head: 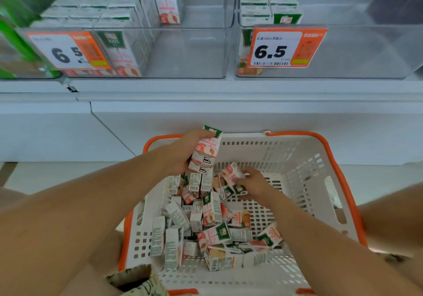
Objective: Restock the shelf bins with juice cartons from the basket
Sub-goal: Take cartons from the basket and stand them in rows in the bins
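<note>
A white basket with an orange rim [320,158] sits below me, holding several small juice cartons [212,234] in a loose heap. My left hand [183,151] is above the basket's far left side, shut on a stack of cartons [206,151] with pink peach print and green tops. My right hand [254,184] is lower, inside the basket, its fingers closed around one pink carton [231,174] on the heap. Above, the clear left shelf bin [183,50] holds rows of the same cartons on its left half. The clear right shelf bin [343,50] has cartons only at its left.
Orange price tags reading 6.5 hang on the left bin front [68,50] and the right bin front [286,47]. A white shelf ledge [229,94] runs between bins and basket. Green packages [13,44] fill the far left. Both bins' right halves are bare.
</note>
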